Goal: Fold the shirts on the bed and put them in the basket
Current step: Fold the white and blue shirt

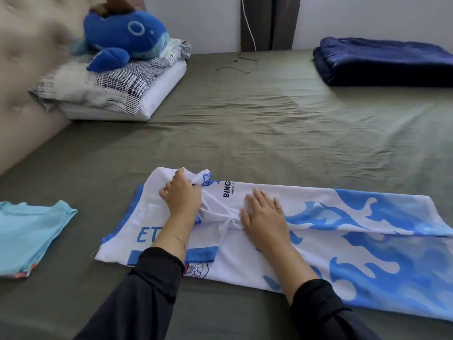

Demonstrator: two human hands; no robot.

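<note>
Left hand pinches a bunched sleeve of the white-blue shirt, right hand beside it lies flat, fingers straight, pressing the fold; shirt spread on the bed. To do well: draw sleeve inward, smooth before releasing. No basket in view; teal shirt lies left of the grip.

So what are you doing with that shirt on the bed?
A person is folding a white and blue shirt that lies flat on the bed. The left hand pinches bunched cloth near the collar end, and the right hand presses flat on the middle. The sides look folded in, but it is not folded up yet. A light blue shirt waits to the left. No basket is in view.
</note>
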